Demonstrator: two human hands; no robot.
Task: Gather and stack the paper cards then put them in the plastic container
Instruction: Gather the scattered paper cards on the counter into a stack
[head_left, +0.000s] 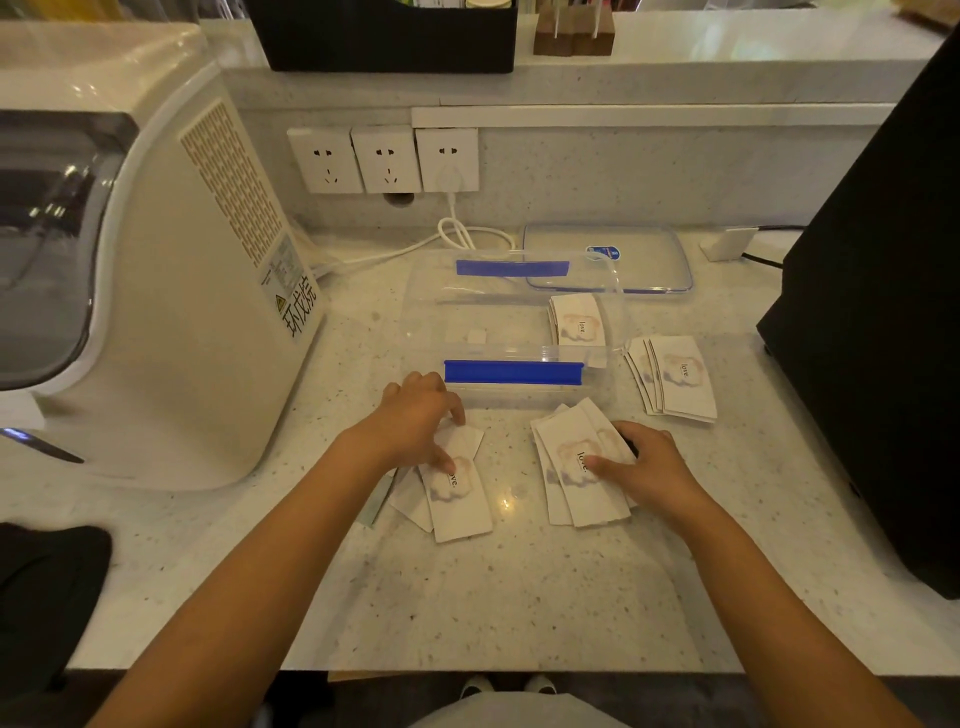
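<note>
White paper cards printed with a pastel cloud and the word "love" lie in loose groups on the speckled counter. My left hand (421, 426) rests fingers-down on the left group (457, 499). My right hand (644, 462) presses on the middle fan of cards (576, 467), thumb on the top card. A third fan (675, 376) lies untouched at the right. The clear plastic container (467, 322) with blue clips stands open just beyond my hands, with a small stack of cards (576, 319) inside at its right end.
The container's clear lid (644, 270) lies behind it. A white appliance (156, 270) stands at the left, a black box (883, 312) at the right. Wall sockets (384, 158) and a white cable (467, 234) are at the back. The counter's front edge is near me.
</note>
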